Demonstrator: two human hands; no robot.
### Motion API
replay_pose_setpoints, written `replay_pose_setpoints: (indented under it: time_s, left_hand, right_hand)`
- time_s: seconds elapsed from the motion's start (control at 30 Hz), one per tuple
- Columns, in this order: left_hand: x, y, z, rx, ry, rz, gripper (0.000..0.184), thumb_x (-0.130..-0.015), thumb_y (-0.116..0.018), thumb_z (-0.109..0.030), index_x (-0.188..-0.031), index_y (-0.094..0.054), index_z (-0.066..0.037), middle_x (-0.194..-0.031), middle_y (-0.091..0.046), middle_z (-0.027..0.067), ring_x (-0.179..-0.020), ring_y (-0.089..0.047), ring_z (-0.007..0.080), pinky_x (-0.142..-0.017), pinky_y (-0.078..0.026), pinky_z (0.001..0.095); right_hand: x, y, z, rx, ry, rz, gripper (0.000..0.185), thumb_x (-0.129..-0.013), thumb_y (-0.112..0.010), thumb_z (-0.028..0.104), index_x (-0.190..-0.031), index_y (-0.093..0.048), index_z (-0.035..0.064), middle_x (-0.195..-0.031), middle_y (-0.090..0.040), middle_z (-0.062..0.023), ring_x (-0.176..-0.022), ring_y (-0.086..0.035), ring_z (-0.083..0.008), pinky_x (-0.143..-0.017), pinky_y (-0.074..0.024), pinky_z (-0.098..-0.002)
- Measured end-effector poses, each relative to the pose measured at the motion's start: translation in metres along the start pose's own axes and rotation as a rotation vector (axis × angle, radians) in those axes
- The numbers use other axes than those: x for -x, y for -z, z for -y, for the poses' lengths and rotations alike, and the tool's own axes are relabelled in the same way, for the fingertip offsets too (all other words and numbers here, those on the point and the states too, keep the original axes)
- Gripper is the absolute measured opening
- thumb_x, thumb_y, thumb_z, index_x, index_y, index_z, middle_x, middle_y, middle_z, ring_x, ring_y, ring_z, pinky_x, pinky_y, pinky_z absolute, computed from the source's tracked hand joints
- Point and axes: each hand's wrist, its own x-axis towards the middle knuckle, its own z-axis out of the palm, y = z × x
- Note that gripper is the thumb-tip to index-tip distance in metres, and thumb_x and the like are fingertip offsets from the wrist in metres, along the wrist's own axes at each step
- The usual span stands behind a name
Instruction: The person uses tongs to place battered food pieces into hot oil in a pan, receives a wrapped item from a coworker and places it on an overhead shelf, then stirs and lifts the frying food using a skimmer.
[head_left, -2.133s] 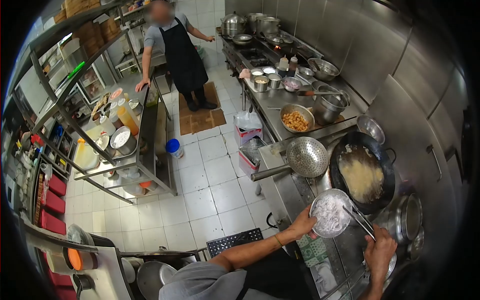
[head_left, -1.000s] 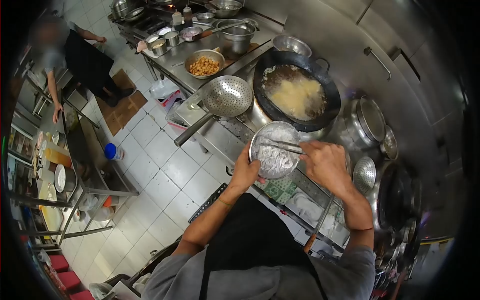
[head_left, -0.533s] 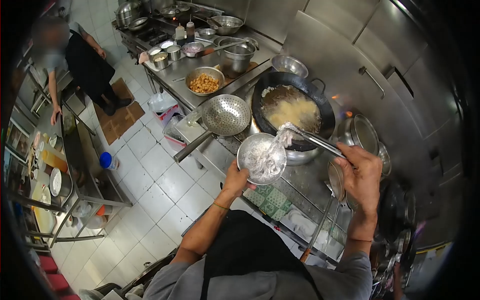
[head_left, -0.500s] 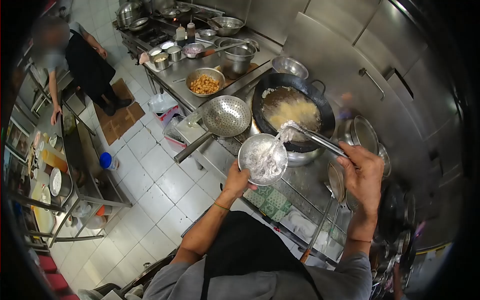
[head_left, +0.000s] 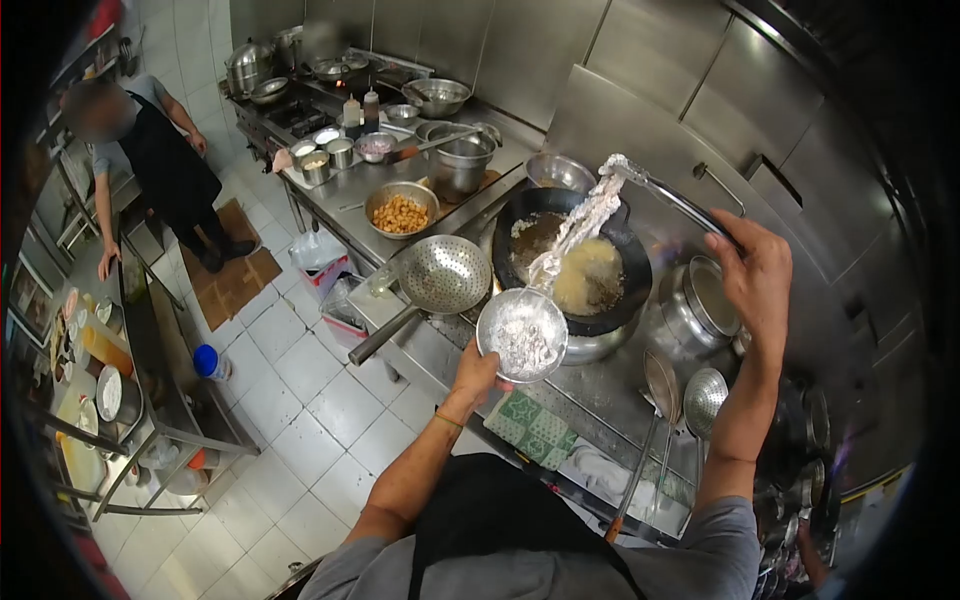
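Observation:
My left hand [head_left: 478, 372] grips the rim of a metal bowl [head_left: 522, 340] with white floured pieces inside. Closed around metal tongs [head_left: 680, 203], my right hand [head_left: 752, 265] is raised to the right of the wok. From the tips of the tongs hangs a long strip of white-coated food [head_left: 590, 222], its lower end just above the bowl's far rim. Behind it, the black wok [head_left: 640, 285] holds oil with pale yellow food frying in it. A perforated ladle [head_left: 447, 274] lies left of the wok.
A bowl of browned cubes [head_left: 401, 211] stands beyond the ladle. Strainers [head_left: 706, 400] lie at the right, near stacked pots [head_left: 712, 295]. A co-worker in a black apron [head_left: 165, 165] stands at the far left by a metal side table [head_left: 140, 340]. A blue tub [head_left: 209, 362] is on the floor.
My right hand has risen up and to the right, pulling the coated strip out of the bowl with the tongs. My left hand still holds the bowl, now with less in it.

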Motion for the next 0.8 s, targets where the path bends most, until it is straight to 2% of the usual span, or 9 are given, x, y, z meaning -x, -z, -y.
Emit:
replay_pose_setpoints:
  time_s: [0.1, 0.23, 0.37, 0.47, 0.53, 0.57, 0.63, 0.7, 0.8]
  left_hand:
    - [0.002, 0.001, 0.000, 0.001, -0.009, 0.011, 0.056, -0.078, -0.039, 0.004, -0.134, -0.036, 0.000, -0.112, -0.058, 0.0206, -0.080, -0.067, 0.0284, -0.043, -0.058, 0.0322]
    - [0.004, 0.009, 0.008, -0.009, 0.005, 0.017, 0.054, -0.078, -0.038, 0.005, -0.132, -0.038, 0.001, -0.111, -0.059, 0.0200, -0.079, -0.068, 0.0286, -0.044, -0.058, 0.0329]
    - [0.023, 0.016, 0.006, -0.035, 0.015, 0.017, 0.051, -0.079, -0.039, 0.005, -0.130, -0.041, 0.002, -0.108, -0.062, 0.0192, -0.077, -0.068, 0.0277, -0.045, -0.058, 0.0331]
    - [0.035, 0.032, 0.014, -0.050, 0.040, 0.060, 0.050, -0.079, -0.040, 0.004, -0.128, -0.041, 0.003, -0.108, -0.061, 0.0197, -0.074, -0.067, 0.0271, -0.044, -0.058, 0.0336]
    - [0.035, 0.039, 0.029, -0.040, 0.073, -0.096, 0.052, -0.079, -0.040, 0.003, -0.131, -0.040, 0.003, -0.108, -0.061, 0.0199, -0.069, -0.067, 0.0263, -0.041, -0.057, 0.0329]
    - [0.038, 0.040, 0.028, -0.051, 0.045, -0.109, 0.054, -0.078, -0.040, 0.002, -0.133, -0.038, 0.001, -0.108, -0.060, 0.0201, -0.066, -0.066, 0.0260, -0.040, -0.056, 0.0324]
    - [0.046, 0.044, 0.019, -0.054, 0.007, -0.109, 0.059, -0.078, -0.039, 0.002, -0.136, -0.036, -0.001, -0.107, -0.060, 0.0198, -0.060, -0.065, 0.0252, -0.038, -0.054, 0.0312]
    - [0.049, 0.047, 0.018, -0.036, 0.026, -0.110, 0.062, -0.077, -0.040, 0.001, -0.139, -0.035, -0.004, -0.101, -0.063, 0.0182, -0.051, -0.062, 0.0232, -0.037, -0.053, 0.0306]
    - [0.058, 0.056, 0.008, -0.069, 0.009, -0.130, 0.060, -0.079, -0.038, 0.001, -0.139, -0.034, -0.003, -0.098, -0.063, 0.0197, -0.055, -0.064, 0.0236, -0.042, -0.056, 0.0314]
  right_hand:
    - [-0.024, -0.010, -0.010, 0.147, 0.010, -0.013, 0.024, -0.080, -0.067, 0.021, -0.100, -0.070, 0.0085, -0.087, -0.067, -0.0157, -0.079, -0.063, -0.0365, -0.069, -0.0479, -0.0413]
    - [-0.053, -0.030, -0.017, 0.217, -0.156, -0.011, 0.024, -0.082, -0.067, 0.023, -0.102, -0.071, 0.0118, -0.084, -0.068, -0.0167, -0.082, -0.064, -0.0355, -0.072, -0.0488, -0.0422]
    - [-0.067, -0.079, -0.044, 0.295, -0.162, 0.011, 0.027, -0.080, -0.067, 0.029, -0.102, -0.071, 0.0137, -0.087, -0.068, -0.0173, -0.085, -0.064, -0.0370, -0.077, -0.0503, -0.0444]
    - [-0.069, -0.126, -0.045, 0.403, -0.185, 0.165, 0.024, -0.080, -0.067, 0.030, -0.096, -0.072, 0.0130, -0.088, -0.068, -0.0169, -0.088, -0.064, -0.0359, -0.077, -0.0507, -0.0449]
    - [-0.069, -0.175, -0.068, 0.448, -0.140, 0.249, 0.022, -0.079, -0.066, 0.029, -0.092, -0.072, 0.0121, -0.090, -0.068, -0.0144, -0.091, -0.064, -0.0340, -0.076, -0.0515, -0.0439]
    - [-0.072, -0.197, -0.081, 0.430, -0.162, 0.366, 0.024, -0.078, -0.066, 0.029, -0.094, -0.071, 0.0118, -0.096, -0.067, -0.0143, -0.093, -0.064, -0.0330, -0.079, -0.0509, -0.0438]
    - [-0.066, -0.239, -0.104, 0.484, -0.108, 0.304, 0.023, -0.078, -0.064, 0.027, -0.092, -0.071, 0.0100, -0.099, -0.066, -0.0155, -0.097, -0.062, -0.0339, -0.080, -0.0502, -0.0470]
    - [-0.066, -0.263, -0.122, 0.540, -0.149, 0.434, 0.028, -0.079, -0.062, 0.026, -0.097, -0.066, 0.0054, -0.099, -0.066, -0.0163, -0.097, -0.063, -0.0343, -0.082, -0.0498, -0.0462]
    - [-0.069, -0.271, -0.128, 0.585, -0.189, 0.411, 0.027, -0.080, -0.063, 0.027, -0.094, -0.065, 0.0041, -0.098, -0.066, -0.0163, -0.094, -0.064, -0.0349, -0.079, -0.0514, -0.0450]
